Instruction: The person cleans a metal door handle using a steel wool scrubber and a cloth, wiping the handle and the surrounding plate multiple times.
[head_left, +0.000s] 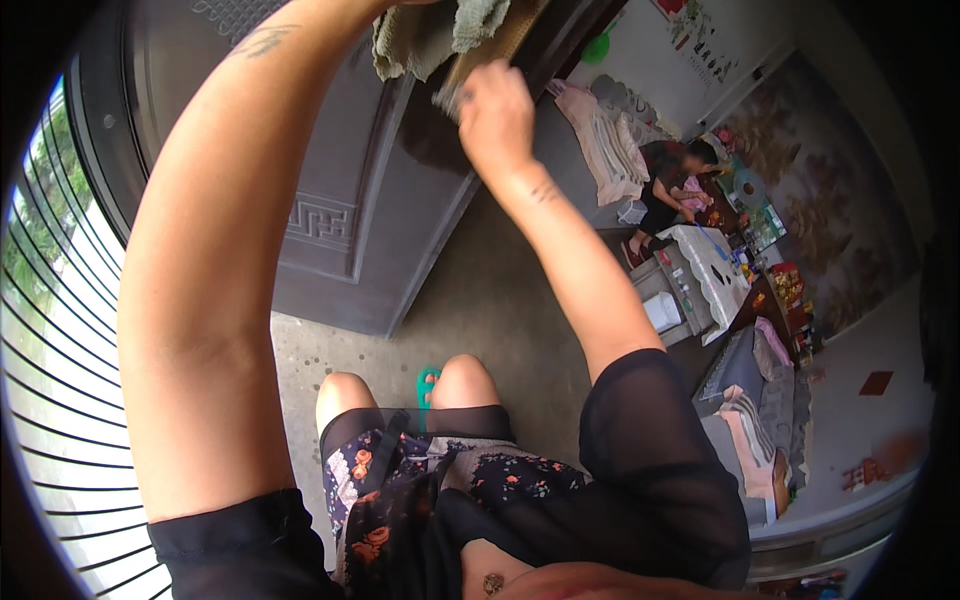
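Note:
My left arm reaches up to the top edge, where my left hand is almost wholly cut off beside a grey-green textured cloth (409, 41). The cloth lies against the upper part of a dark grey panelled door (337, 165). My right hand (498, 109), blurred, is raised by the door's edge, just below and right of the cloth. Its fingers are curled on a small greyish, bristly thing (448, 101), too blurred to name. What my left hand touches cannot be seen.
Window or gate bars (60, 352) run down the left. To the right, a person (671, 176) bends near a low table with a pale cover (709, 277). A sofa (757, 390) with cushions stands beyond. Green slippers (424, 390) show on the concrete floor (300, 360).

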